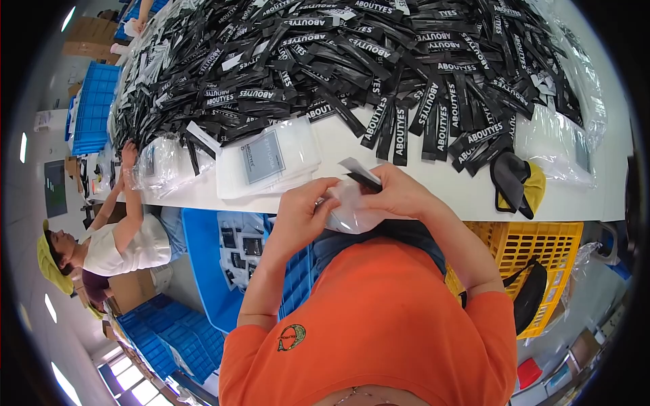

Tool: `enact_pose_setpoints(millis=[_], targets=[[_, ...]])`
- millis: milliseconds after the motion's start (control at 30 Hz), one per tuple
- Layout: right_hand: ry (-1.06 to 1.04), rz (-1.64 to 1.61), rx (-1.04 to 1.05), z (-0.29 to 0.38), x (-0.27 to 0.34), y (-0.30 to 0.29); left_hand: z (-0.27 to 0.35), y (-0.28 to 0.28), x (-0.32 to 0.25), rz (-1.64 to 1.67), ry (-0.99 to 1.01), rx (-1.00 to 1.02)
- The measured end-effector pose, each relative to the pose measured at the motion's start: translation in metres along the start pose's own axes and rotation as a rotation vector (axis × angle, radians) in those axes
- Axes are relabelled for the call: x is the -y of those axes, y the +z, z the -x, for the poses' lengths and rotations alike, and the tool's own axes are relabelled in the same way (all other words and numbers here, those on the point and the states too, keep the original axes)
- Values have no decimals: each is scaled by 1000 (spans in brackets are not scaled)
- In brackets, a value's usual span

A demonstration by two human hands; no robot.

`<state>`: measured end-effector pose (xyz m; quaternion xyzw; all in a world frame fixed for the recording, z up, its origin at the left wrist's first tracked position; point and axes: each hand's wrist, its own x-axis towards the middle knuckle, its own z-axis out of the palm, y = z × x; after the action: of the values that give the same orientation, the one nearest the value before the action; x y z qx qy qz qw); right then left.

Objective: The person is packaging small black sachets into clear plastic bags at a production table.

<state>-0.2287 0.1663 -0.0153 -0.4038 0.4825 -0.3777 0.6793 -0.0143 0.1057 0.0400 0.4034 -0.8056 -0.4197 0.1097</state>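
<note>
Between both hands, over the front edge of the white table (355, 142), is a translucent plastic pouch (350, 210). My left hand (304, 215) pinches the pouch's left side. My right hand (401, 193) grips its right side together with a folded black strip packet (364, 181) and a pale slip (355, 166) at the pouch's mouth. A stack of frosted printed pouches (269, 157) lies on the table to the left, with one white slip (203, 137) at its corner. A large heap of black strip packets (304, 66) spreads beyond the hands.
A blue bin (203, 274) holding filled pouches (238, 248) stands below the table at left; a yellow crate (543, 243) stands at right. More pouches (548, 142) and a grey and yellow cloth item (518, 185) lie at right. A co-worker (127, 238) works at left.
</note>
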Motion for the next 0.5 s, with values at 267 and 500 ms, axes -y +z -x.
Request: enact_pose_setpoints(millis=[267, 500], targets=[[24, 94, -100, -14, -26, 2, -2, -5, 2, 85, -17, 61], [-240, 269, -357, -14, -15, 22, -8, 32, -6, -552, 319, -103]])
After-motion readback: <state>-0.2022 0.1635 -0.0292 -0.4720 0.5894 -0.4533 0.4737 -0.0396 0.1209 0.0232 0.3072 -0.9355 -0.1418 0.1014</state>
